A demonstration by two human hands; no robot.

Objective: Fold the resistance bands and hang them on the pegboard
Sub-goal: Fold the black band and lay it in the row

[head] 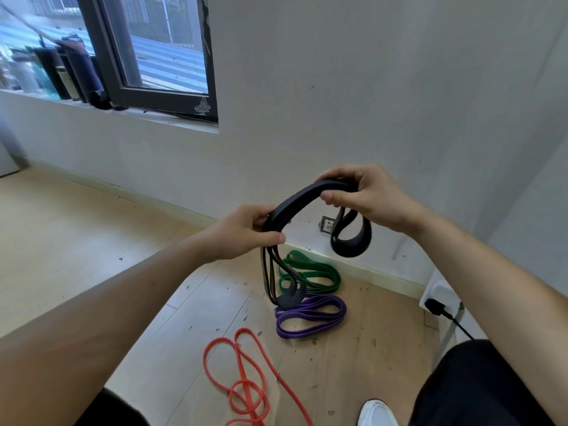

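Observation:
A black resistance band arches in the air between my two hands, folded into several layers. My left hand grips its left end, from which loops hang down to just above the floor. My right hand pinches its right end, where a short loop dangles. On the wooden floor below lie a green band, a purple band and a thin orange band, each loosely coiled. No pegboard is in view.
A white wall with a socket stands straight ahead. A window with dark bottles on its sill is at the upper left. A white power strip with a black plug lies at the right. My white shoe shows at the bottom.

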